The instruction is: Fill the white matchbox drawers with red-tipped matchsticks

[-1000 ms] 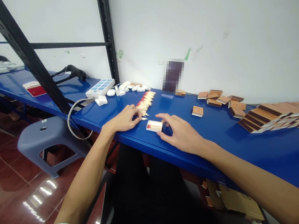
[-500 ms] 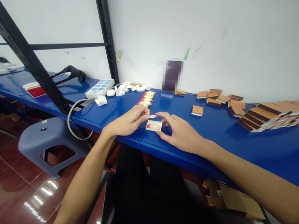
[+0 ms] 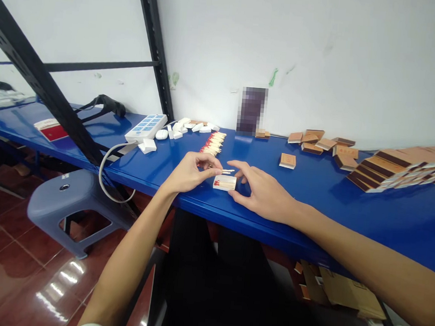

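Note:
A small white matchbox tray (image 3: 224, 182) with red-tipped matches in it lies near the front edge of the blue table (image 3: 350, 203). My left hand (image 3: 190, 172) pinches a few matches (image 3: 227, 171) just above the tray's left end. My right hand (image 3: 262, 191) rests on the table at the tray's right side, fingers curled loosely round it and touching it. A loose pile of matches (image 3: 212, 143) lies just behind my left hand.
Brown matchbox sleeves (image 3: 319, 143) lie scattered at the back, with long stacks of them (image 3: 401, 170) at the right. A white power strip (image 3: 146, 127), small white trays (image 3: 190, 126) and a cable sit at the left. A grey stool (image 3: 75, 202) stands below.
My left hand left the match pile with a few matches and carried them right, over the tray. My right hand stayed by the tray.

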The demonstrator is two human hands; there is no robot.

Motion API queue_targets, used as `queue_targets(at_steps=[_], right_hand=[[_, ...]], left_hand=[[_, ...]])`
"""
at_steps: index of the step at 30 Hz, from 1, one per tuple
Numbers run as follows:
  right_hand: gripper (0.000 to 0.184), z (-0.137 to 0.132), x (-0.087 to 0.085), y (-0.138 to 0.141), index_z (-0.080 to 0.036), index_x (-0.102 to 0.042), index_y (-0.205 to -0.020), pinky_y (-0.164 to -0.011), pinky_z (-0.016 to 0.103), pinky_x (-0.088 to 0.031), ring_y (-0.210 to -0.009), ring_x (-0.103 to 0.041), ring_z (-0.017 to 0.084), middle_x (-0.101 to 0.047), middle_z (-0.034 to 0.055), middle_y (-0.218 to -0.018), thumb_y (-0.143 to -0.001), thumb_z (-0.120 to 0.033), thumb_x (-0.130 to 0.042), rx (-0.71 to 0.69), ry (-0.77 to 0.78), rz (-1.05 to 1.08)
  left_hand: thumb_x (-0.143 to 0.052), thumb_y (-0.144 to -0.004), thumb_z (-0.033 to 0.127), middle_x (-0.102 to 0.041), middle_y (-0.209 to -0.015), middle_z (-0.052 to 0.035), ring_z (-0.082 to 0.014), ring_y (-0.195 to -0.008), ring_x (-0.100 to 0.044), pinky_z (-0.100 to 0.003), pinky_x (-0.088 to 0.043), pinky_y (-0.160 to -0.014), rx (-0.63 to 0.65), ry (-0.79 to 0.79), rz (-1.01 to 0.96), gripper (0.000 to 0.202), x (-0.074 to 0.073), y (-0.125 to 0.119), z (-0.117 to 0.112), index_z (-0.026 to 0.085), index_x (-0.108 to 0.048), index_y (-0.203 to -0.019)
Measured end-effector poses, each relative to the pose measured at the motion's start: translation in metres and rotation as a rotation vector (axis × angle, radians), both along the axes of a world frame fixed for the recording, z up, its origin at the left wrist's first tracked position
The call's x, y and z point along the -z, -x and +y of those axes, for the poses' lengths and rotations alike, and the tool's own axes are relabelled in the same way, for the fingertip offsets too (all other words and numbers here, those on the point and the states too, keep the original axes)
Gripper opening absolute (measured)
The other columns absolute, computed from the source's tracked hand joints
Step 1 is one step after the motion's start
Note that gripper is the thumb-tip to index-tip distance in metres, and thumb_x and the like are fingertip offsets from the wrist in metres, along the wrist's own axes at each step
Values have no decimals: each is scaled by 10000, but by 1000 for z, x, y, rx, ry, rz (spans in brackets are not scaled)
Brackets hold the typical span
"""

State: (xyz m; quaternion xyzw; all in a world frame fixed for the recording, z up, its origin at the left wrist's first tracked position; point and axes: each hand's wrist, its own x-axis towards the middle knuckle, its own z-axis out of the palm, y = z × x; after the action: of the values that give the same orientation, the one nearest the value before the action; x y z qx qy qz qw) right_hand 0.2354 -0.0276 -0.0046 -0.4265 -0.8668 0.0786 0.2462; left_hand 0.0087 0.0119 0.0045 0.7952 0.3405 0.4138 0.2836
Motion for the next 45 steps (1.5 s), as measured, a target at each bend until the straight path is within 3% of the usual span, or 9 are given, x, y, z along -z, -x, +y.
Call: queue_targets(at_steps=[4,6,12,16,20,27,30,34,45], right_hand=[[770,-1,0,0,-253,-214,-1549,-797,411,-518,-919,-654,263,-691,68,-1042,-882,-355,-586,-10,13,46],[780,-1,-1,0,-252,-208,-1554,-797,402,-517,-919,-655,256,-689,66,-1043,-879,-347,-589,-14,14,47],[595,-1,-1,0,-247,-384,-1454,-800,400,-504,-953,-637,259,-685,70,-1053,-905,-390,-565,-15,17,10],[325,0,-1,0,-218,-553,-1180,-795,394,-492,-934,-628,254,-683,72,-1018,-901,-383,-573,-7,5,-17],[198,1,0,0,-215,-595,-1038,-801,384,-479,-927,-624,245,-693,67,-1006,-910,-364,-569,-28,-25,-38],[260,3,2,0,-199,-623,-1097,-820,401,-474,-932,-622,251,-702,75,-1021,-924,-385,-570,-20,-31,-52],[275,3,1,0,-192,-609,-1141,-862,423,-473,-978,-613,259,-697,85,-1082,-934,-366,-559,-31,-29,-58],[310,2,0,1,-199,-587,-1206,-901,450,-475,-1035,-604,275,-686,97,-1154,-949,-363,-536,-36,-7,-61],[395,2,0,2,-199,-583,-1290,-964,488,-471,-1131,-594,301,-659,112,-1241,-929,-357,-561,-28,19,8]], left_hand=[[-735,-803,279,-750,-812,-31,-140,-690,-587,-283,-447,-670,-5,-25,108,110,0,-3,-2,178,-775,-806],[-733,-798,262,-755,-803,-28,-149,-722,-615,-287,-463,-698,9,-33,140,91,0,-4,-3,182,-775,-787],[-717,-784,210,-755,-791,-14,-144,-719,-626,-283,-477,-721,3,-71,199,56,0,-6,-5,184,-767,-782],[-684,-793,188,-764,-809,-13,-142,-711,-620,-276,-475,-707,-11,-115,250,96,-2,-5,-8,188,-778,-812],[-670,-804,183,-773,-835,-8,-147,-726,-629,-278,-481,-723,-14,-144,299,130,-5,-5,-11,198,-790,-851],[-691,-816,231,-766,-982,-29,-163,-835,-651,-283,-507,-773,-7,-126,244,164,-5,5,-6,190,-765,-956],[-647,-861,251,-738,-996,-44,-167,-859,-643,-291,-500,-783,-134,-194,244,161,-3,15,3,179,-747,-964],[-630,-868,248,-675,-943,-48,-186,-865,-605,-326,-481,-806,-305,-302,405,131,1,26,14,180,-734,-912],[-573,-928,270,-576,-908,-46,-212,-904,-563,-361,-446,-867,-306,-223,535,152,6,27,16,191,-702,-912]])
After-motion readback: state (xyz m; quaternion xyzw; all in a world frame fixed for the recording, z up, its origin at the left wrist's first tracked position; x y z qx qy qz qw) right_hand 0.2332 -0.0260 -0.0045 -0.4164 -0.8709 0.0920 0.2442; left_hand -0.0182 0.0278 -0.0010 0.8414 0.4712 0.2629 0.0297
